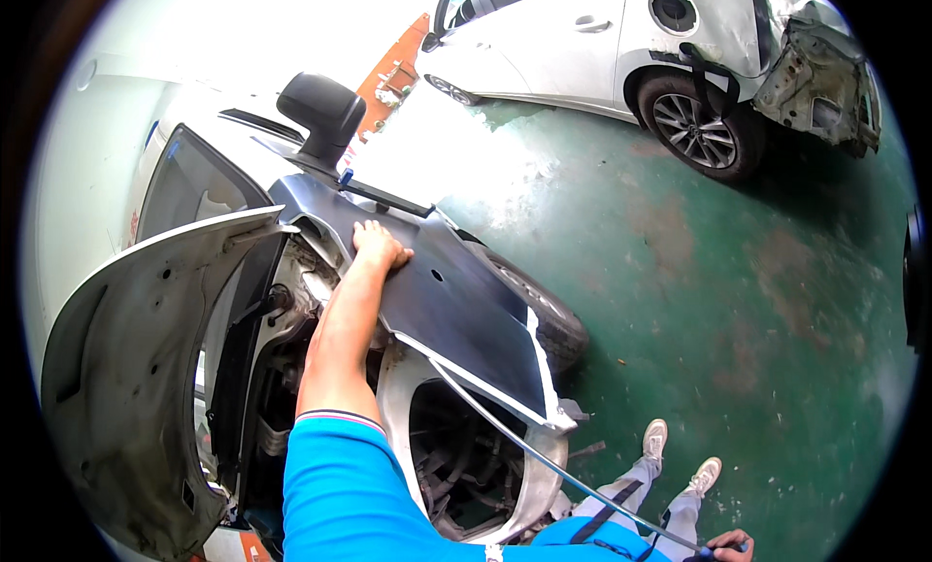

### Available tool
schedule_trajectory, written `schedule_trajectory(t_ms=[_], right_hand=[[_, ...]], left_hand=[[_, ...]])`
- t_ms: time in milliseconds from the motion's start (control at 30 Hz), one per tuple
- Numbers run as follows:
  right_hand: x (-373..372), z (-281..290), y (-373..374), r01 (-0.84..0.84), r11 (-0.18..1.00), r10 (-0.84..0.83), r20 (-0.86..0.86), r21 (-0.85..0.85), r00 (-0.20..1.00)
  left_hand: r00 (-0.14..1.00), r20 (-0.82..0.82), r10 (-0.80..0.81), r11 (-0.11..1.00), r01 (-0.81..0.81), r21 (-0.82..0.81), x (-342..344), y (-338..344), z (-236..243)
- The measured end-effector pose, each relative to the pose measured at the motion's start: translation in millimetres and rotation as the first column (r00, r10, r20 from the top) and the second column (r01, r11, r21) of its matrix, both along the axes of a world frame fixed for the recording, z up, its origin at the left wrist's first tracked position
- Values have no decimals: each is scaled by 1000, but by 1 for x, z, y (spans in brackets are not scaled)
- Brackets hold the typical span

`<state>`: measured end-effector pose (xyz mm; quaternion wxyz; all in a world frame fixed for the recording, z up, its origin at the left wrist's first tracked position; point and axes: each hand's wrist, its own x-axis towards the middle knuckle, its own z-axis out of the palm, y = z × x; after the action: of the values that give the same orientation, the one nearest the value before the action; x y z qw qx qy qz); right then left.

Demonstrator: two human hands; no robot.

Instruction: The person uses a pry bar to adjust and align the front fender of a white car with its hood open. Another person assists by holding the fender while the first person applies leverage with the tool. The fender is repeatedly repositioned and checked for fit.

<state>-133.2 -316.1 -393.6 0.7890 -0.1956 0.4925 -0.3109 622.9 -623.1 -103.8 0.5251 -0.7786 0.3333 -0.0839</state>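
Note:
My left hand (380, 246) rests on the upper edge of a dark, unpainted front fender (466, 314) on a white car, its fingers spread over the panel. A small dark hole shows in the fender near the hand. At the lower right, my right hand (732, 545) has curled fingers around the dark end of a long thin metal rod (573, 479). From there the rod slants up and left, its far end at the fender's white front edge. Below that edge lies a round white-rimmed headlight opening (393, 387) with dark parts inside.
A raised hood (126, 368) stands to the left, beside the open engine bay. The car's black side mirror (323, 115) juts out beyond the fender, and a front tyre (558, 334) sits under it. Across the green floor (699, 290) stands a white car (573, 57) with a torn-open rear.

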Motion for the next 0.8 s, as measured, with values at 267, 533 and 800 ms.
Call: schedule_trajectory(t_ms=[267, 533, 800], right_hand=[[5, -6, -3, -17, 1000, 17, 22, -21, 1000], [7, -8, -15, -29, 998, 34, 86, -59, 996], [-1, -3, -7, -7, 1000, 7, 6, 23, 1000]], left_hand=[[993, -102, -51, 996, 59, 70, -39, 20, 0], [998, -38, -43, 997, 45, 55, -36, 25, 45], [969, 213, 121, 964, -64, -257, 45, -15, 94]])
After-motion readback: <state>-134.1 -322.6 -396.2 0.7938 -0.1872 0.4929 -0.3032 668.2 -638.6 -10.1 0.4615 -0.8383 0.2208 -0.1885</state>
